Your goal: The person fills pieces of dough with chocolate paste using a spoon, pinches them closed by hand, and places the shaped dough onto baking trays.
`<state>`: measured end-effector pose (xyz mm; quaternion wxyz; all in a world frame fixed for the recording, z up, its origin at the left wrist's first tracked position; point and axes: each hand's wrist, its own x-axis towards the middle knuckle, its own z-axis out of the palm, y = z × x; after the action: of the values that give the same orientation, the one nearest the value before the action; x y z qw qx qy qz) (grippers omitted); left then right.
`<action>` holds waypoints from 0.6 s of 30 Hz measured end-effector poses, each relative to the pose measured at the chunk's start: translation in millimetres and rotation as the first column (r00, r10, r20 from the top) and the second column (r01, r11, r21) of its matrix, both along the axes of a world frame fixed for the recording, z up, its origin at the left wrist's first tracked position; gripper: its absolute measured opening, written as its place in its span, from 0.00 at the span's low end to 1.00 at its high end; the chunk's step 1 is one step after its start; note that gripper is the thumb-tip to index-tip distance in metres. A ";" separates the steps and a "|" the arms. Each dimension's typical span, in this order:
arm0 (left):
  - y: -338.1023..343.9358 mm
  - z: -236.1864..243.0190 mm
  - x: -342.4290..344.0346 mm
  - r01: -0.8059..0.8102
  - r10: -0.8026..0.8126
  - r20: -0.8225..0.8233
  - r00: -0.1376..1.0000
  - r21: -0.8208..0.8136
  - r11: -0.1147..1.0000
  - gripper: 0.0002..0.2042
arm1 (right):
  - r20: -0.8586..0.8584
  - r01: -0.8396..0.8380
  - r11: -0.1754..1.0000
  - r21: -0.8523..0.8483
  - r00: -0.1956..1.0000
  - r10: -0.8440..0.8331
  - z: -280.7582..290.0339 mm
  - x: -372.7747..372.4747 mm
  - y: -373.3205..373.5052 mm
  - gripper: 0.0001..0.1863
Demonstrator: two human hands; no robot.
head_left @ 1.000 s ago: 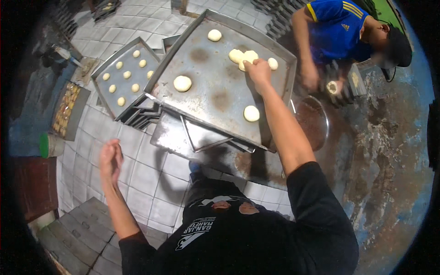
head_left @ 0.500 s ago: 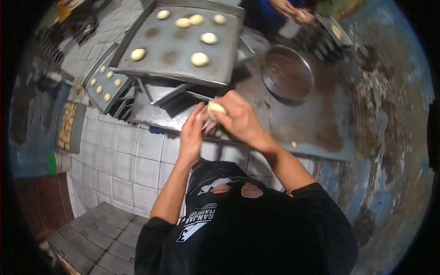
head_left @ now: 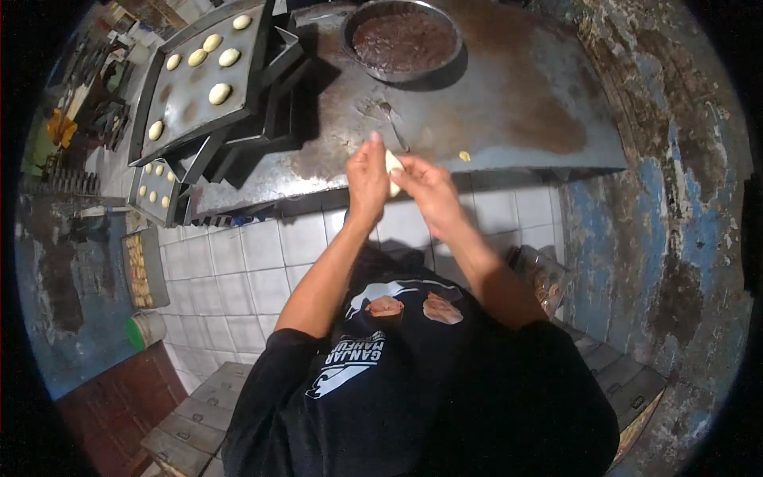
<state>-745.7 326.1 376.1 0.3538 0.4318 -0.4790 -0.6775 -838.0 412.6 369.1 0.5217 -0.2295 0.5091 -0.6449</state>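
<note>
A pale piece of dough (head_left: pixel 393 164) is held between my two hands, just in front of the table's near edge. My left hand (head_left: pixel 366 179) cups it from the left, its fingers pointing up. From the right, my right hand (head_left: pixel 430 193) pinches the dough with thumb and fingers; part of the piece is hidden behind them. Beyond my hands lies a metal fork or spoon (head_left: pixel 393 127) on the worn metal table (head_left: pixel 509 87). Farther back stands a round metal bowl (head_left: pixel 456 62) with dark brown filling (head_left: pixel 405 41).
At the left, a large metal tray (head_left: pixel 181 99) bears several pale dough balls (head_left: pixel 229 57), raised on metal frames. A smaller tray (head_left: pixel 148 208) with dough balls sits lower. A dough scrap (head_left: pixel 464 157) lies near the table edge. A peeling wall (head_left: pixel 660 207) bounds the right side.
My view has turned right, so the trays now appear farther left and the bowl nearer the top middle. The other person's hands are out of view. The dough now sits between both hands.
</note>
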 end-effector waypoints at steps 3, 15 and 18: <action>-19.7 -66.8 22.3 -0.146 0.145 0.026 0.989 0.068 0.987 0.20 | -0.268 0.086 0.994 -0.073 0.958 -0.103 4.8 -9.2 -22.7 0.19; -102.3 -106.8 29.8 0.241 -0.203 0.256 0.945 -0.127 0.962 0.21 | -0.968 0.177 0.955 0.238 0.124 0.219 -185.5 -81.7 -162.9 0.11; -150.9 -49.9 2.0 0.136 -0.134 0.031 0.991 -0.096 0.986 0.28 | -0.878 0.119 0.873 0.473 -0.018 0.478 -205.6 -95.8 -185.6 0.16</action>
<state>-743.7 175.2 326.2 0.3221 0.3887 -0.5439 -0.6703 -933.8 226.9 163.4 0.1274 -0.5624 0.8119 -0.0910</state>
